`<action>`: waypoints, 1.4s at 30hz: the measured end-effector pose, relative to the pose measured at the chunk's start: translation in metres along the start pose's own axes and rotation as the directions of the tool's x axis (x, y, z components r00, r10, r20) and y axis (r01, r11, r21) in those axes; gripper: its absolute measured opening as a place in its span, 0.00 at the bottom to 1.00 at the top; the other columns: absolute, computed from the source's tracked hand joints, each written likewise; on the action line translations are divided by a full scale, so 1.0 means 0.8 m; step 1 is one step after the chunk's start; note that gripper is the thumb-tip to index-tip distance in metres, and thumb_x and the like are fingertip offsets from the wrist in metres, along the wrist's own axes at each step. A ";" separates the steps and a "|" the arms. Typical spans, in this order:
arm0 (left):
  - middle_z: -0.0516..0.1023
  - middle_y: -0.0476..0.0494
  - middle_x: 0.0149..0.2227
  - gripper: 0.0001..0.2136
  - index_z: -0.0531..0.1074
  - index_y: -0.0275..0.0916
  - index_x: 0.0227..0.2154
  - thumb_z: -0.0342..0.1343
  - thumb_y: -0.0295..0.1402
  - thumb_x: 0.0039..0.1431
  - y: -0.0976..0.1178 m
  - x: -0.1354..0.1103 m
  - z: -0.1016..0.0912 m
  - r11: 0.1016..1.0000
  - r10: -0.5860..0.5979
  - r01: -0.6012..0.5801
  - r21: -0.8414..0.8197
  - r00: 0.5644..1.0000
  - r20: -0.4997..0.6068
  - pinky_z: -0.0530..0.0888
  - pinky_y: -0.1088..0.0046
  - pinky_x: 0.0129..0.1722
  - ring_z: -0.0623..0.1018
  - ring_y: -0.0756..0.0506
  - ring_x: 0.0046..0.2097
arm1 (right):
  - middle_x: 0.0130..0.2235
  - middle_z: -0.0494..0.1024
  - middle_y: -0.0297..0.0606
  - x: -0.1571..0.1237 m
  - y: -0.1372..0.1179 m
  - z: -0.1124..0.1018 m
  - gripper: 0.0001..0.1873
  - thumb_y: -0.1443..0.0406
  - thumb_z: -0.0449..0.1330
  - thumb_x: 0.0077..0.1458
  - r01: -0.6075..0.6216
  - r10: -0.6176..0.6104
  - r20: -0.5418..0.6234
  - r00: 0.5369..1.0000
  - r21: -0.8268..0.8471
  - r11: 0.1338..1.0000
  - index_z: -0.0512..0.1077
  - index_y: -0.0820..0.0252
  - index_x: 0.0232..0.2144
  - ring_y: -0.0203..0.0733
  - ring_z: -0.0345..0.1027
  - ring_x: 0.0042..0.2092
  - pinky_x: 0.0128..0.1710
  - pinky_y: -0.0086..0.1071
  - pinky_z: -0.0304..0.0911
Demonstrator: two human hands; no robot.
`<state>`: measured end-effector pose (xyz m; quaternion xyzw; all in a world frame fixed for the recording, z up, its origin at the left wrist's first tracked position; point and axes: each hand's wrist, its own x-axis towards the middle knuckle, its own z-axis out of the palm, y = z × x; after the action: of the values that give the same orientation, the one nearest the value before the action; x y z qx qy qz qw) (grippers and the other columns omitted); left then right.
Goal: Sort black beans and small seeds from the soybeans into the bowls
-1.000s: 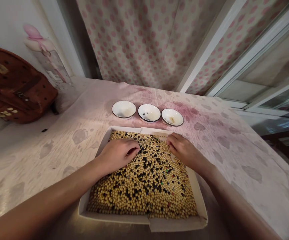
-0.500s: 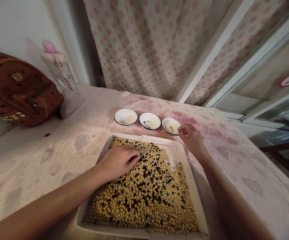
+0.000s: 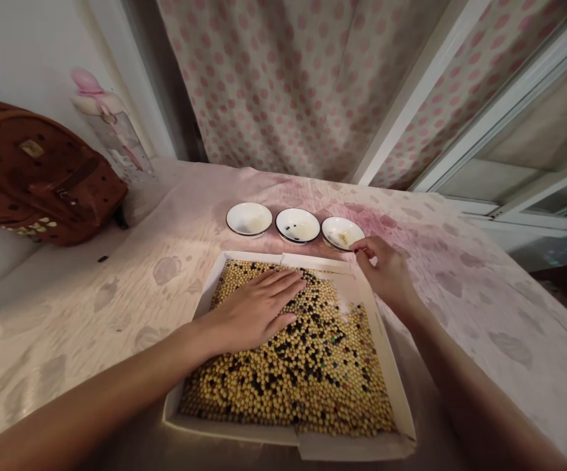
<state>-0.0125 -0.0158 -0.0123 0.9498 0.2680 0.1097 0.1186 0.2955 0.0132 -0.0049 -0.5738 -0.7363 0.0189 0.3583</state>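
Observation:
My left hand (image 3: 258, 314) lies palm down with its fingers stretched out on a bed of small round beads (image 3: 273, 386). Most of these are pale yellow, with many black ones and a few green and red ones among them. They fill a shallow white cardboard box (image 3: 229, 430). Thumb and forefinger of my right hand (image 3: 386, 271) are pinched together at the near right rim of the right white bowl (image 3: 331, 227); whatever is between them is hidden. That bowl holds a few yellowish beads. Some black beads sit in the middle bowl (image 3: 309, 226).
The left bowl (image 3: 248, 217) completes the row behind the box. A brown backpack (image 3: 52, 176) and a clear bottle with a pink top (image 3: 116, 134) stand at the left on the patterned tablecloth (image 3: 460, 307). A dotted curtain (image 3: 283, 91) hangs behind the table.
My left hand has uncurled and spread flat over the beads, reaching a little further right. My right hand stays pinched by the right bowl's rim. The view has shifted slightly.

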 end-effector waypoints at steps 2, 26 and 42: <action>0.48 0.37 0.74 0.29 0.49 0.35 0.72 0.39 0.45 0.76 -0.001 0.002 0.004 1.000 -0.007 0.006 0.009 0.998 0.067 0.50 0.57 0.73 0.50 0.41 0.74 | 0.36 0.76 0.38 -0.010 -0.015 -0.002 0.09 0.68 0.52 0.59 0.028 -0.029 0.033 0.999 0.027 0.999 0.73 0.56 0.36 0.41 0.70 0.36 0.38 0.36 0.65; 0.46 0.38 0.74 0.31 0.42 0.38 0.73 0.39 0.47 0.76 0.002 0.010 0.008 0.999 0.004 -0.009 0.044 0.994 0.112 0.45 0.56 0.74 0.48 0.41 0.75 | 0.43 0.76 0.43 -0.043 -0.032 0.003 0.18 0.71 0.48 0.66 0.217 -0.201 0.368 0.908 -0.003 0.976 0.77 0.56 0.43 0.48 0.70 0.45 0.47 0.44 0.66; 0.72 0.36 0.62 0.16 0.73 0.36 0.57 0.46 0.33 0.73 -0.013 0.004 -0.007 0.995 -0.093 0.086 -0.045 0.974 -0.208 0.73 0.52 0.61 0.72 0.37 0.62 | 0.41 0.74 0.44 -0.039 -0.030 0.011 0.14 0.69 0.46 0.69 0.272 -0.188 0.437 0.879 -0.137 0.953 0.71 0.59 0.42 0.47 0.69 0.43 0.45 0.41 0.65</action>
<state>-0.0167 -0.0044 -0.0092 0.9176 0.3195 0.2086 0.1112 0.2736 -0.0187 -0.0165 -0.4965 -0.8572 0.0270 0.1339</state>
